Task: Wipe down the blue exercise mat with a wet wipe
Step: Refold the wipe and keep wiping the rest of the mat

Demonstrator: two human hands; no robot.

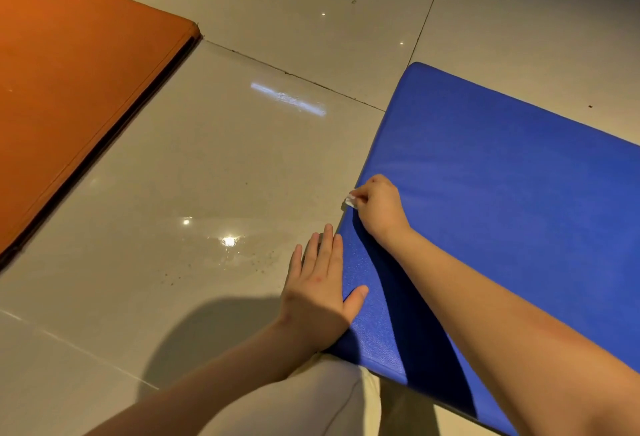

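Upper left of frame: orange mat (79, 96), flat on the floor (242, 165), well apart from the work. Glossy grey tile between the two mats, with lamp glare and some dark specks at lower centre.

Lower centre: left hand (322, 290) lies flat, fingers (325, 245) straight and together, holding nothing. The palm and fingers rest on the tile just beside the blue mat's left edge, and the thumb lies over onto the mat. Likely reason: to brace the body while leaning in, and to keep the mat from sliding under the wiping stroke. A pale trouser knee (311, 401) sits below it at the bottom edge.

Right of centre: right hand (379, 208), fingers (363, 198) curled, pinches a small bunched white wipe (350, 200) against the mat's left border. The wipe seems bunched small so it can be pressed along the edge.

Right half of frame: blue mat (502, 193), flat on the floor, running from upper centre to lower right. It is padded, with a rounded far corner and a fine pebbled skin. The right arm's shadow crosses its near part. No wet streaks can be made out, so I cannot tell how much has been wiped.
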